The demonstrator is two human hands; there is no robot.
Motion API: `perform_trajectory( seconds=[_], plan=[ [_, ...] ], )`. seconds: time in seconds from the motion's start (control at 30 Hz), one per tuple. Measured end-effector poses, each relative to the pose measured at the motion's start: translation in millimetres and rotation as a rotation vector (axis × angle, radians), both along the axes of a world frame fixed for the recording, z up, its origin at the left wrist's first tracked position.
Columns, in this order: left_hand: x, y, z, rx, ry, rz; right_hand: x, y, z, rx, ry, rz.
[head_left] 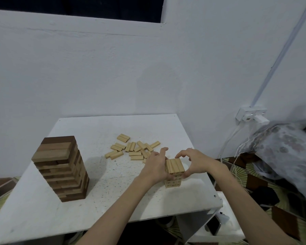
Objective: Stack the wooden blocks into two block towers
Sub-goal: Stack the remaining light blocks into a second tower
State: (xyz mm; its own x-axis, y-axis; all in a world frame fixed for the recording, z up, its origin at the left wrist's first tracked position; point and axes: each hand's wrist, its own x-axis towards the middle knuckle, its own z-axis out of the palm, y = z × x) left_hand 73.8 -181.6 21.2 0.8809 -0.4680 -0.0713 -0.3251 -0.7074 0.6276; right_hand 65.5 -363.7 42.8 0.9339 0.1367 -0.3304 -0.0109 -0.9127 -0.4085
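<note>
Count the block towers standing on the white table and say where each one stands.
2. The tall tower of dark and light brown wooden blocks stands on the table's left side; the short tower of pale wooden blocks stands near the right edge, between both hands.

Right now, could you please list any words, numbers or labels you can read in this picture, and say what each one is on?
No text here can be read.
Small light tower: dark marks, perhaps numbers, on the block ends facing the camera, too small and blurred to read.
Loose light blocks: dark specks on some ends, unreadable.
Tall dark tower: no markings visible.
Wall socket: no legible label.
</note>
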Motion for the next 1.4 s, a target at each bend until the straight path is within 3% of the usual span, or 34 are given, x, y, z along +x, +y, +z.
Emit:
perform_trajectory(
  seconds=[0.7,1.4],
  plan=[
    [2,-3,-6,0.014,0.037,0.012,4,14,4,-0.035,0.0,0.038],
    [-4,-6,2,-0.062,-0.057,-0.017,0,6,6,-0.013,0.047,-0.006]
  ],
)
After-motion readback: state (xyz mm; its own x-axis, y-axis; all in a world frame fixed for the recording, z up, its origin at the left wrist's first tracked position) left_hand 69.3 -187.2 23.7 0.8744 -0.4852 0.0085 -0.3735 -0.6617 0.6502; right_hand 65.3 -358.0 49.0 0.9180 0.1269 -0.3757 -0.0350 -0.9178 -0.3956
